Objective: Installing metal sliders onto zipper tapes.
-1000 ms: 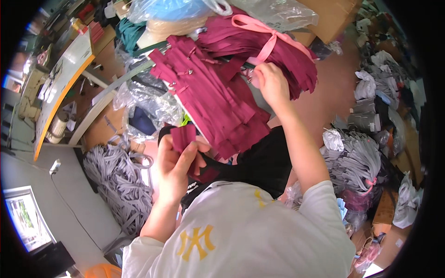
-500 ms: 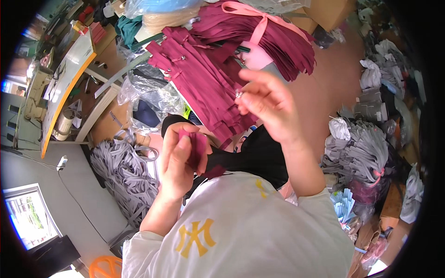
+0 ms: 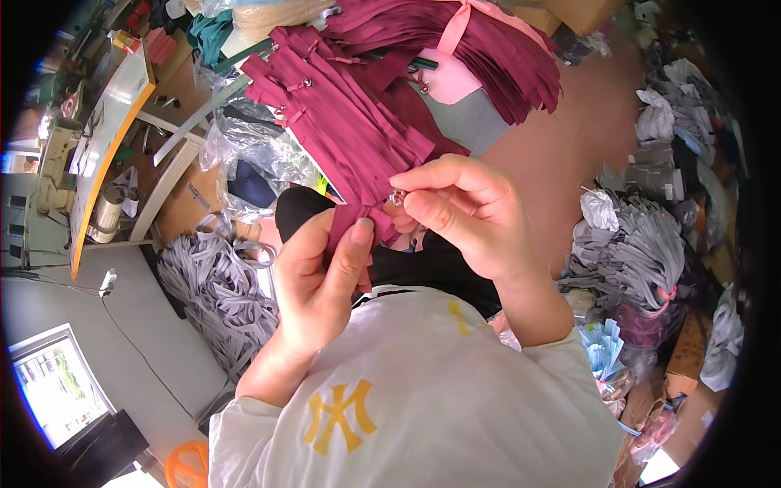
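Between the thumb and fingers of my left hand (image 3: 317, 268) is the end of a maroon zipper tape (image 3: 348, 221), folded over in the grip. Close beside it, my right hand (image 3: 472, 213) pinches a small silvery zipper slider (image 3: 397, 197). The slider is near the tape's end; whether the two touch I cannot tell. Beyond the hands lies a flat stack of maroon zipper tapes (image 3: 350, 130), some with metal sliders (image 3: 306, 83) at their far ends. A thick bundle of maroon tapes (image 3: 504, 69) tied with a pink ribbon (image 3: 457, 31) lies further right.
Grey strips (image 3: 215, 293) are heaped on my left, beside clear plastic bags (image 3: 252, 146). To the right are a grey tied bundle (image 3: 639, 256), pale blue strips (image 3: 602, 350) and a cardboard box (image 3: 687, 358). A table with an orange edge (image 3: 114, 154) stands at far left.
My right hand has come down and nearer with the slider, toward my left hand. My left hand has turned, and the tape's end now shows above its thumb.
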Action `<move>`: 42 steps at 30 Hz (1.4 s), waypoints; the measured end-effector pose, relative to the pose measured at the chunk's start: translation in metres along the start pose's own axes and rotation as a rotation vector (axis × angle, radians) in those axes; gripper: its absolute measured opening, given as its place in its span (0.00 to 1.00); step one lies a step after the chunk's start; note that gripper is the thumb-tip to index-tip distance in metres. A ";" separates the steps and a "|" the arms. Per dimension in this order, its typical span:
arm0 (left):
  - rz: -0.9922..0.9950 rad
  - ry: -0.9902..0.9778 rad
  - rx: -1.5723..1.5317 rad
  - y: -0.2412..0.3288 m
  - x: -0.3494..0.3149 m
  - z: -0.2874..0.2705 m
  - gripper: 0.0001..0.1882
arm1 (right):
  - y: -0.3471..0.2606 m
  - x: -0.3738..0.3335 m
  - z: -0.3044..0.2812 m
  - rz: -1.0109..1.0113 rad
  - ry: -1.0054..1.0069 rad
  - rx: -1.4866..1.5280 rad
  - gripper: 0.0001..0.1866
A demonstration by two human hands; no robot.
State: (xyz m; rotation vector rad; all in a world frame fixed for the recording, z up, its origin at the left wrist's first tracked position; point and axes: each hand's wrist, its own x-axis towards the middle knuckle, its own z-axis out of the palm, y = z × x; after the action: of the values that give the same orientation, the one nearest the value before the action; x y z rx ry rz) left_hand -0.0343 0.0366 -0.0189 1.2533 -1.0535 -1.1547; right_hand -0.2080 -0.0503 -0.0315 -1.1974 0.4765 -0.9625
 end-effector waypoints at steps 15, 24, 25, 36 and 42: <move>0.166 -0.061 0.145 -0.001 0.008 -0.003 0.07 | -0.011 0.008 0.007 -0.301 -0.084 -0.606 0.04; 0.426 0.118 0.272 -0.019 0.008 0.004 0.11 | 0.013 -0.002 0.026 -0.400 0.108 -0.493 0.03; 0.428 0.117 0.272 -0.019 0.008 0.008 0.11 | 0.018 -0.002 0.029 -0.403 0.167 -0.421 0.03; 0.267 0.046 0.099 -0.008 0.018 0.009 0.11 | 0.016 0.003 0.022 -0.345 0.183 -0.461 0.05; 0.284 -0.010 0.193 -0.006 0.021 -0.002 0.09 | 0.006 0.005 0.022 -0.280 0.187 -0.338 0.03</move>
State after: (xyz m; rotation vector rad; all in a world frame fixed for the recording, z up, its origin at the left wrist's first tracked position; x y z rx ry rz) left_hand -0.0298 0.0165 -0.0258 1.1990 -1.3281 -0.8589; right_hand -0.1865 -0.0414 -0.0291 -1.5131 0.6506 -1.2771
